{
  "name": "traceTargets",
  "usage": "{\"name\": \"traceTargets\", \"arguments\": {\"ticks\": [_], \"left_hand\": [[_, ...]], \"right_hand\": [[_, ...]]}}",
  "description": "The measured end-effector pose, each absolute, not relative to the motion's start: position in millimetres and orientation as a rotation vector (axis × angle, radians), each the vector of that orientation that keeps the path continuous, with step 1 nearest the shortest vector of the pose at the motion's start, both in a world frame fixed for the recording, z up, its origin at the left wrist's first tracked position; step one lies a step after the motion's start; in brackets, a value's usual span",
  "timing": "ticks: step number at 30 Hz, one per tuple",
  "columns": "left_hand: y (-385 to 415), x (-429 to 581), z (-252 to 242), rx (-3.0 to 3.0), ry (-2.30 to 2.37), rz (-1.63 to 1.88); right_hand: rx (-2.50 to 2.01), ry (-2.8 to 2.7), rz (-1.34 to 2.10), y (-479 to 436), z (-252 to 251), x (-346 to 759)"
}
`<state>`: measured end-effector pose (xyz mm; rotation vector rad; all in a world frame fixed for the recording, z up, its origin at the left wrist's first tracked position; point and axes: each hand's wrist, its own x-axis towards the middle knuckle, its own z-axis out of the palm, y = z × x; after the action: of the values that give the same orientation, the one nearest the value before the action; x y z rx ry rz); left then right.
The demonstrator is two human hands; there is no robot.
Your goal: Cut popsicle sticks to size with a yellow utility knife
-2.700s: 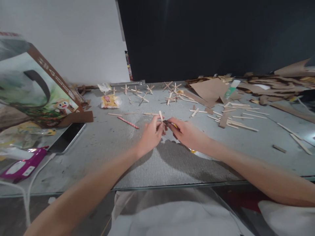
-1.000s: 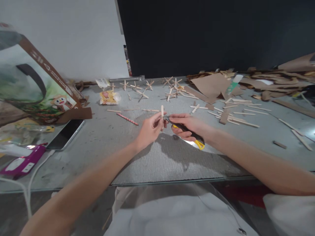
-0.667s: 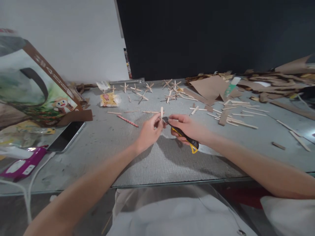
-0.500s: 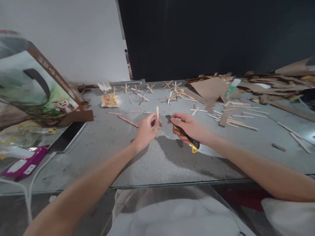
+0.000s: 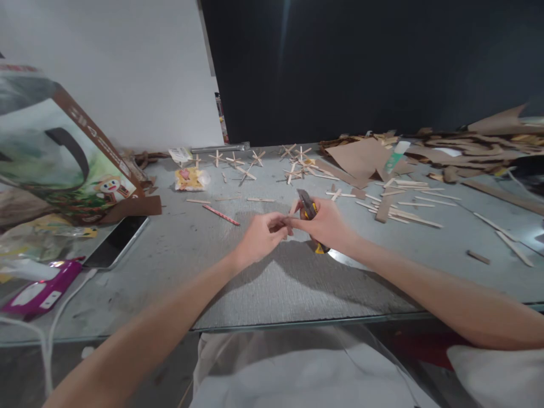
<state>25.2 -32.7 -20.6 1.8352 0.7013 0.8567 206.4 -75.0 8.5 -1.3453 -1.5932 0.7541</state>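
Knife (image 5: 309, 207) near crossed sticks (image 5: 336, 194), seemingly wooden.

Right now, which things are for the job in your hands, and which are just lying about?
Probably for the job:
black-and-yellow knife, held in the right hand;
loose wooden sticks;
crossed sticks.

Seemingly just lying about:
phone;
purple gadget;
yellow packet.
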Motion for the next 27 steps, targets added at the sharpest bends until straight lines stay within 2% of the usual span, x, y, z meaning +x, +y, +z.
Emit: {"name": "traceTargets", "arguments": {"ticks": [13,20,27], "left_hand": [[-33.3,25.5,-16.6,1.961,0.749,0.826],[-34.2,22.1,-15.7,2.515,0.891,0.598],[-31.3,20.2,-20.4,2.51,0.988,0.523]], "right_hand": [[-1.4,-1.583,0.842,-67.2,4.4,214.9],[-1.581,-1.859,1.041,-61.1,-3.0,225.4],[-1.746,-2.126,0.612,-61.0,15.3,239.3]]}}
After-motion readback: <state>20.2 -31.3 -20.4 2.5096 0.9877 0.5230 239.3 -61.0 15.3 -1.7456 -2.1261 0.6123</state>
